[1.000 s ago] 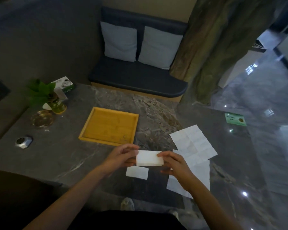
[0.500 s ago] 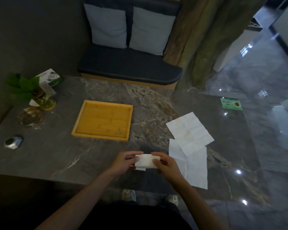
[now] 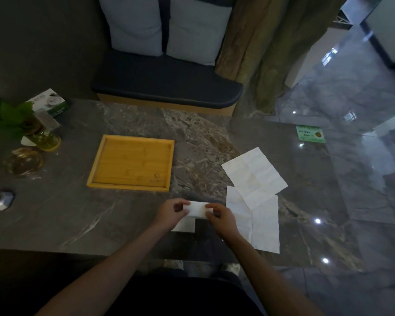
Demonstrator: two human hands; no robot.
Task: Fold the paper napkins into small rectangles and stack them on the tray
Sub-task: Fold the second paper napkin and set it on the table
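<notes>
A small folded white napkin (image 3: 197, 209) is pinched between my left hand (image 3: 172, 213) on its left end and my right hand (image 3: 221, 217) on its right end, just above the table near its front edge. Under my left hand lies another folded napkin rectangle (image 3: 184, 225) flat on the table. Two unfolded napkins lie to the right, one creased sheet (image 3: 253, 173) overlapping a second sheet (image 3: 260, 224). The bamboo tray (image 3: 96, 180) sits beyond my hands to the left, with nothing on it.
At the table's left are a green plant in a glass vase (image 3: 40, 137), a glass ashtray (image 3: 24, 161), a tissue box (image 3: 49, 102) and a metal object (image 3: 0, 199). A green card (image 3: 310, 133) lies far right. A cushioned bench (image 3: 167, 87) stands behind the table.
The napkin between my hands has become narrower, folded once more, and my hands have drawn closer together. The view has tilted downward.
</notes>
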